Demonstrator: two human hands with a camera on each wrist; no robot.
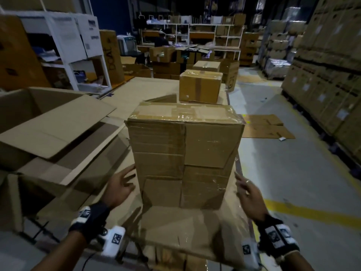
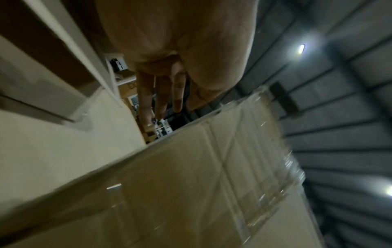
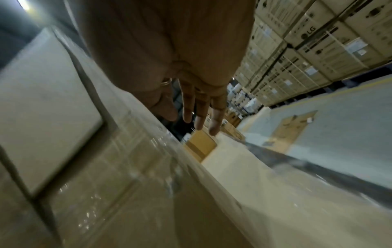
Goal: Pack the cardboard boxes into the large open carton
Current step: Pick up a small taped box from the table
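A tall bundle of cardboard boxes (image 1: 185, 153) wrapped in clear film stands on a cardboard-covered table (image 1: 187, 227) in front of me. My left hand (image 1: 121, 184) is beside its lower left side with straight, spread fingers, apart from it. My right hand (image 1: 247, 187) is beside its lower right edge, fingers straight, holding nothing. In the wrist views the left hand (image 2: 167, 94) and the right hand (image 3: 197, 109) both show extended fingers next to the bundle (image 2: 191, 184) (image 3: 118, 176). The large open carton (image 1: 48, 126) lies to the left with its flaps open.
A second taped box (image 1: 200, 86) and a third (image 1: 206, 65) sit farther along the table. Stacked cartons (image 1: 332, 75) line the right wall. Flattened cardboard (image 1: 265, 128) lies on the floor, and white shelving (image 1: 68, 45) stands at the left.
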